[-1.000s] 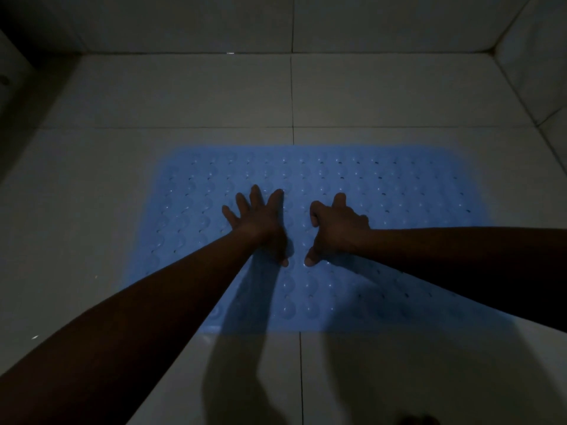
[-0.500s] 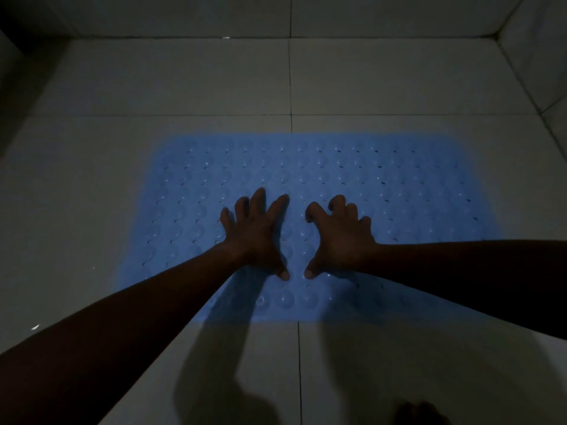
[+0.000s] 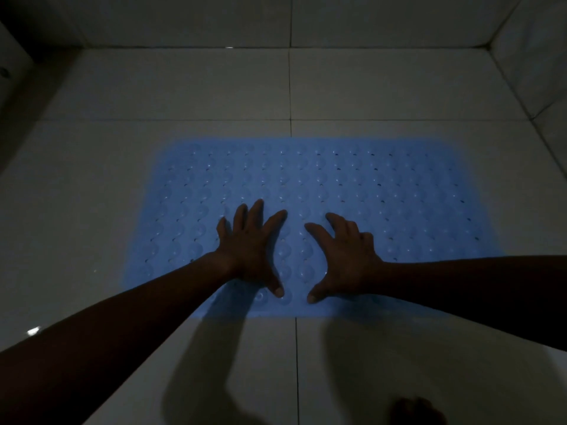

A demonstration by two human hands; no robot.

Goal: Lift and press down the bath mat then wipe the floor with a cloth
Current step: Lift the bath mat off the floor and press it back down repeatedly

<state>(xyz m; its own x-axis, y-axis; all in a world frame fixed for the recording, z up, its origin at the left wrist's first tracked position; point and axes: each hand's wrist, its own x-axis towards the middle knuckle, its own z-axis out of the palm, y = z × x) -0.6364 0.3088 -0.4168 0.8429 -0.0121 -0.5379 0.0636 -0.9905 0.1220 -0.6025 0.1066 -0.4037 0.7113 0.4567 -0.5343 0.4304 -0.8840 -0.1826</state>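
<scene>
A pale tiled back wall [image 3: 184,19] is seen across the top, split by one vertical joint near the middle. It is met at the upper right corner by a tiled side wall [image 3: 534,62], crossed by slanting joints. At the far left edge a pale fixture [image 3: 13,78] is partly shown, bearing a small dark round mark; its kind cannot be told. A dim rounded shape [image 3: 417,414], perhaps toes, is cut off by the bottom edge.

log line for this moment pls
step: press bath mat | left hand: flat on bath mat | right hand: spread on bath mat | bath mat: lying on floor
</scene>
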